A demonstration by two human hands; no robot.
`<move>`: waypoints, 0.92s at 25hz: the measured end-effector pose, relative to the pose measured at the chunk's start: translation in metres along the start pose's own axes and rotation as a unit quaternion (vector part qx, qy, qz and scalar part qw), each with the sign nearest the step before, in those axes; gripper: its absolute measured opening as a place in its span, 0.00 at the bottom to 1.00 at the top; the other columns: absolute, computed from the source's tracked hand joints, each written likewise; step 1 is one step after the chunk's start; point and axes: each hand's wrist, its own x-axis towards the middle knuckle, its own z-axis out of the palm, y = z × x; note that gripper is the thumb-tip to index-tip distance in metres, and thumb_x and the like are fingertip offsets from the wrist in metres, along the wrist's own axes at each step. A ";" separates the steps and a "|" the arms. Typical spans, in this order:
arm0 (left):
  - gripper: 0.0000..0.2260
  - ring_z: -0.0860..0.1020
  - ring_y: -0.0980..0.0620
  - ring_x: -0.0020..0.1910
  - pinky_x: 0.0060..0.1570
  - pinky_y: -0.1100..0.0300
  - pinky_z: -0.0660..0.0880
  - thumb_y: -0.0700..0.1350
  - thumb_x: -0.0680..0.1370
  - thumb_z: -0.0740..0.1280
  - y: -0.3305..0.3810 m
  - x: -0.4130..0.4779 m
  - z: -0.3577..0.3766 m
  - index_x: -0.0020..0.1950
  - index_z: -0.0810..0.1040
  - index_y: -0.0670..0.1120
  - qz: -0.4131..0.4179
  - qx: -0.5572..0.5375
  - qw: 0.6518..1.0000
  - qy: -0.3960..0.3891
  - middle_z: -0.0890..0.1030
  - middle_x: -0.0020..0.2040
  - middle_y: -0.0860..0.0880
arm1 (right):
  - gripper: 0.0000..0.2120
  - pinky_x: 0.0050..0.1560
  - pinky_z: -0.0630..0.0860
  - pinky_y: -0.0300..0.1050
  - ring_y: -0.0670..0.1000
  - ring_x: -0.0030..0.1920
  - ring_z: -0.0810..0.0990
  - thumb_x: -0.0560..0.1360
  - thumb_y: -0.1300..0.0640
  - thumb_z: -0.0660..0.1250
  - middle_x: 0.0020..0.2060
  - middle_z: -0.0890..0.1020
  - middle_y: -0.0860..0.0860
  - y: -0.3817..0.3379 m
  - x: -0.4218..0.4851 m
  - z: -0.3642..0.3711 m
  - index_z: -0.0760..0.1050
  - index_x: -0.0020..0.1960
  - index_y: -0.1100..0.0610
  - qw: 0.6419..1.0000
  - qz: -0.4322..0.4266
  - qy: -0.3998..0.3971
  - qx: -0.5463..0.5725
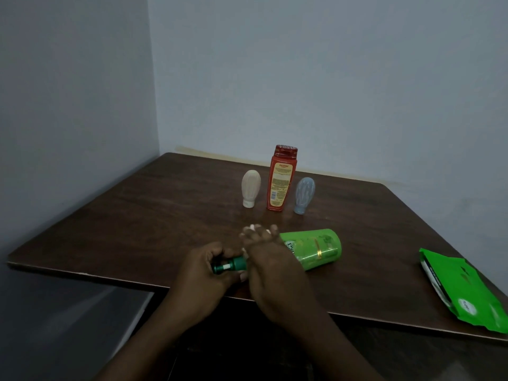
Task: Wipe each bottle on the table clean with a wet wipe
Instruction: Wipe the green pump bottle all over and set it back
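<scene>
Left grip is curling round green bottle by its pump; right grip is pinching wet wipe against its shoulder (blurred); I'm suggesting rolling it on the tabletop, covering every side.

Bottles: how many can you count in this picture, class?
4. A green bottle lies on its side near the front edge; behind it a cream bottle, a red bottle and a pale blue bottle stand in a row. None looks hidden.
</scene>
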 end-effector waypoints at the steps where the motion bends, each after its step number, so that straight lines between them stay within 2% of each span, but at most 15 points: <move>1: 0.11 0.84 0.59 0.38 0.38 0.67 0.78 0.29 0.67 0.80 0.001 0.000 0.000 0.41 0.84 0.43 0.003 -0.001 1.000 -0.002 0.88 0.40 0.51 | 0.25 0.79 0.51 0.50 0.51 0.75 0.65 0.76 0.55 0.53 0.71 0.73 0.53 -0.002 0.001 0.002 0.71 0.72 0.58 1.000 -0.026 -0.006 0.006; 4: 0.11 0.83 0.59 0.37 0.37 0.66 0.78 0.31 0.67 0.80 0.002 -0.002 0.001 0.40 0.84 0.45 0.005 0.002 1.000 -0.007 0.88 0.40 0.51 | 0.24 0.79 0.50 0.50 0.48 0.76 0.62 0.79 0.56 0.53 0.73 0.70 0.50 0.011 0.001 -0.006 0.68 0.74 0.55 0.999 -0.033 -0.028 0.024; 6: 0.11 0.84 0.57 0.40 0.39 0.63 0.80 0.32 0.67 0.81 0.001 -0.002 0.001 0.41 0.84 0.44 -0.005 0.002 1.000 -0.004 0.88 0.42 0.52 | 0.23 0.78 0.46 0.44 0.45 0.77 0.60 0.81 0.57 0.53 0.75 0.68 0.48 0.030 -0.002 -0.014 0.65 0.76 0.51 0.999 0.010 -0.026 0.027; 8: 0.10 0.86 0.55 0.44 0.44 0.61 0.81 0.33 0.67 0.81 -0.001 0.000 0.002 0.43 0.84 0.42 -0.017 -0.001 1.000 -0.004 0.88 0.46 0.52 | 0.21 0.77 0.47 0.42 0.44 0.76 0.61 0.82 0.58 0.55 0.74 0.68 0.47 0.058 -0.006 -0.022 0.66 0.75 0.49 0.997 0.072 -0.003 0.014; 10: 0.10 0.86 0.56 0.45 0.44 0.64 0.81 0.33 0.67 0.81 -0.001 0.000 0.002 0.44 0.85 0.41 -0.022 -0.006 1.000 -0.006 0.88 0.47 0.53 | 0.20 0.77 0.51 0.45 0.47 0.74 0.66 0.81 0.58 0.58 0.72 0.71 0.48 0.088 -0.012 -0.033 0.70 0.72 0.49 0.992 0.128 0.013 -0.017; 12: 0.10 0.85 0.58 0.45 0.44 0.67 0.80 0.33 0.67 0.81 0.001 -0.001 0.002 0.45 0.85 0.41 -0.019 -0.004 1.000 -0.009 0.88 0.47 0.55 | 0.19 0.76 0.50 0.45 0.50 0.72 0.71 0.80 0.58 0.59 0.70 0.75 0.50 0.110 -0.016 -0.040 0.74 0.70 0.51 0.983 0.181 0.023 -0.029; 15: 0.11 0.85 0.60 0.45 0.43 0.69 0.79 0.31 0.67 0.81 0.001 -0.001 0.003 0.45 0.84 0.38 -0.024 -0.009 1.000 -0.008 0.88 0.48 0.55 | 0.22 0.77 0.54 0.50 0.56 0.70 0.73 0.77 0.54 0.54 0.67 0.77 0.55 0.116 -0.012 -0.038 0.76 0.67 0.54 0.969 0.237 0.026 -0.066; 18: 0.11 0.85 0.61 0.48 0.44 0.69 0.79 0.29 0.67 0.80 0.000 0.000 0.004 0.43 0.81 0.35 -0.023 -0.014 1.000 -0.010 0.88 0.47 0.52 | 0.25 0.75 0.61 0.52 0.57 0.69 0.73 0.75 0.53 0.51 0.67 0.77 0.57 0.089 -0.009 -0.032 0.76 0.66 0.57 0.972 0.212 0.032 -0.093; 21: 0.12 0.86 0.59 0.49 0.44 0.68 0.80 0.28 0.66 0.80 -0.001 0.000 0.002 0.40 0.79 0.37 -0.015 -0.011 1.000 -0.004 0.88 0.46 0.49 | 0.23 0.76 0.49 0.43 0.51 0.73 0.68 0.78 0.55 0.53 0.71 0.74 0.53 0.046 -0.006 -0.024 0.73 0.70 0.56 0.992 0.123 0.025 -0.020; 23: 0.13 0.86 0.58 0.46 0.42 0.67 0.79 0.29 0.66 0.80 -0.002 0.000 0.002 0.39 0.79 0.40 -0.010 -0.003 1.000 -0.002 0.88 0.45 0.49 | 0.22 0.77 0.47 0.42 0.50 0.74 0.66 0.78 0.57 0.55 0.71 0.73 0.52 0.025 -0.001 -0.015 0.72 0.71 0.56 0.999 0.051 0.013 0.009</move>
